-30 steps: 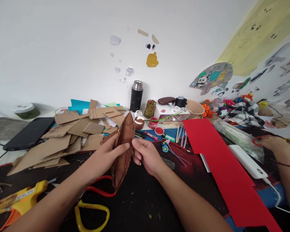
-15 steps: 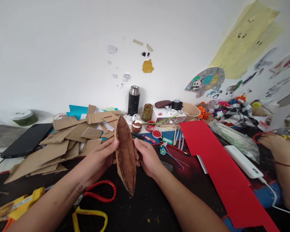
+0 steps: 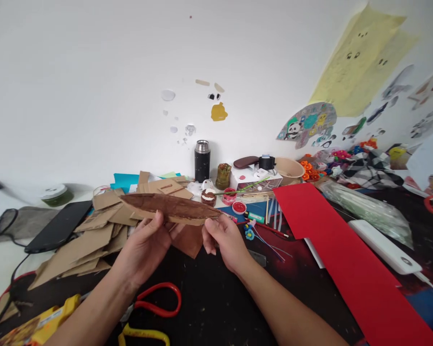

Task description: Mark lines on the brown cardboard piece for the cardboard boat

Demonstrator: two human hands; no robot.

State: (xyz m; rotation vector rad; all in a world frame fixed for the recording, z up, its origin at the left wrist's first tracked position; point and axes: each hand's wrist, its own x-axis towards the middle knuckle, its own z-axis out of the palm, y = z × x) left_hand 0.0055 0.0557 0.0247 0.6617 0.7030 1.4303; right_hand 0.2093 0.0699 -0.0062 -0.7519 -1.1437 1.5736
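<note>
Between my two hands is a brown cardboard model boat [image 3: 169,205], long and narrow with pointed ends and a hollow inside. It lies nearly level, with its open side tipped toward me. My left hand [image 3: 149,245] supports it near the left-middle, thumb on the near rim and fingers underneath. At the right tip, my right hand [image 3: 225,238] pinches it between thumb and fingers. A flat brown piece [image 3: 189,240] shows below the hull; whether it is joined to the boat I cannot tell. Red-and-yellow-handled scissors [image 3: 162,299] lie on the dark table below my left wrist.
Cardboard scraps [image 3: 82,245] are piled at left, beside a black phone [image 3: 59,226]. A yellow glue gun [image 3: 54,319] lies front left. Behind are a black flask [image 3: 202,161] and small paint pots [image 3: 239,207]. Red card [image 3: 332,250] and a white power strip [image 3: 384,247] lie right.
The boat has turned from near upright to near level, its ends now pointing left and right. My right hand has shifted to its right tip. Another person's hand at right has mostly left view.
</note>
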